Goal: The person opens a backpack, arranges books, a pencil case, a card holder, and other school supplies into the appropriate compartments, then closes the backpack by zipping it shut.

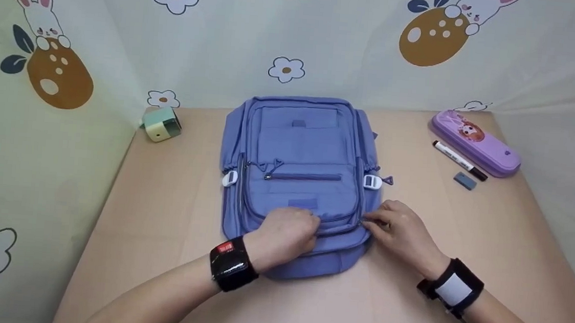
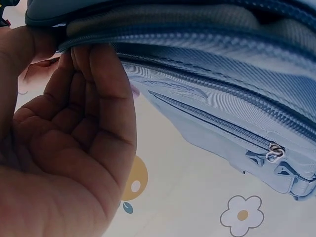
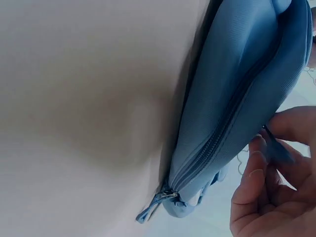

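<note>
A blue-purple backpack [image 1: 301,150] lies on its back, front pockets upward. At its lower front, my left hand [image 1: 284,235] pinches the fabric edge beside a zipper; the left wrist view shows curled fingers [image 2: 111,74] and thumb at that edge, with two rows of zipper teeth [image 2: 207,42] running apart. My right hand [image 1: 405,232] is at the bag's lower right side. Between its thumb and fingers it pinches a blue zipper pull [image 3: 277,149]. Another zipper pull [image 3: 157,201] hangs from the side zipper, away from the fingers.
On the wooden table [image 1: 176,209], a green and yellow pencil sharpener [image 1: 162,125] stands at back left. At back right lie a purple pencil case [image 1: 479,143], a marker [image 1: 459,159] and a grey-blue eraser [image 1: 465,180]. Patterned cloth [image 1: 236,34] hangs behind and at both sides.
</note>
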`<state>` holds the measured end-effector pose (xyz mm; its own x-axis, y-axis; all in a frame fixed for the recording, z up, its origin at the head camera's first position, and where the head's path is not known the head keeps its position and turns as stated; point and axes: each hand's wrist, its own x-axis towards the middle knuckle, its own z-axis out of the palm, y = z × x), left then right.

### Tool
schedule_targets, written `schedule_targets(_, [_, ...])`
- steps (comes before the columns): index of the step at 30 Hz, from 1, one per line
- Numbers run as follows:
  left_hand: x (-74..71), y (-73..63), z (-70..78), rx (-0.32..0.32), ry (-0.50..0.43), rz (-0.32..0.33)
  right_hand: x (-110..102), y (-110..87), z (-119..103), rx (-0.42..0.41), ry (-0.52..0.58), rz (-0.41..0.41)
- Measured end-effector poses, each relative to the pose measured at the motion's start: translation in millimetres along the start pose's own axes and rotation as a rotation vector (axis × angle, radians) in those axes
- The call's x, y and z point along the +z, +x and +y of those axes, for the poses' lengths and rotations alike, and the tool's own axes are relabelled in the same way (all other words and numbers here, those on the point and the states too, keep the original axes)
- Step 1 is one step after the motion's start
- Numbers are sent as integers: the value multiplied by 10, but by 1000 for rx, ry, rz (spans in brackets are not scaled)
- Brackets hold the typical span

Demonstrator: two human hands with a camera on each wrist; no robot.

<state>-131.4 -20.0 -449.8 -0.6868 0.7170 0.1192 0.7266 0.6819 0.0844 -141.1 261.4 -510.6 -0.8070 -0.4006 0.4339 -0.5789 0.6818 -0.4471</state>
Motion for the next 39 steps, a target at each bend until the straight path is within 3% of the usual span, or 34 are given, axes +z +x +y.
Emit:
schedule_targets(8, [-40,67,63,-32,1,-64,42,-4,4,-13,-53,7])
schedule_targets(15, [-68,327,249,1,57,-72,-4,54,-23,-48,-68,80])
schedule_targets(22, [2,522,338,-6,160,-100,-36,95,-86,-45,-57,78])
schedule_targets(26, [16,536,334,-8,170,-124,-54,100,-76,-38,-61,47])
schedule_targets(31, [21,511,327,7,170,-103,-71,149,2,-18,-100,3])
schedule_targets(39, [36,496,339,18,186,-82,-51,384,230,34,-189,-31])
